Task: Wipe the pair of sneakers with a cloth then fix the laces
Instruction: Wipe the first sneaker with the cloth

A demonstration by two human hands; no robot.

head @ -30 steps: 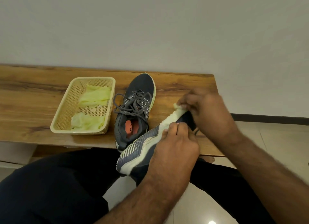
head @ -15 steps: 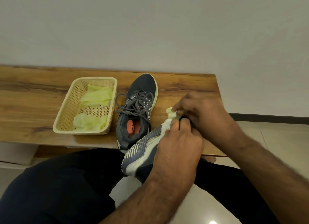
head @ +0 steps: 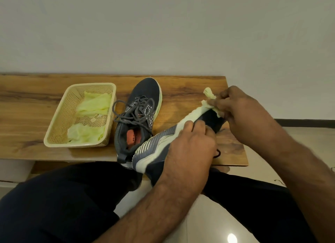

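My left hand (head: 190,145) grips a dark grey sneaker with a white sole (head: 155,148), tilted on its side over the front edge of the wooden bench (head: 36,105), toe pointing up and right. At the toe, my right hand (head: 235,106) presses a pale yellow-green cloth (head: 208,97) against the sole. The other sneaker (head: 139,114) stands upright on the bench just left of the held one, its grey laces loose and its orange insole showing.
A cream plastic basket (head: 59,119) with more pale green cloths (head: 94,103) sits on the bench left of the sneakers. A white wall rises behind the bench. My dark-trousered legs and tiled floor fill the foreground.
My right hand and the cloth have slid up and right to the toe end of the held sneaker. The left hand keeps its grip; the other sneaker has not moved.
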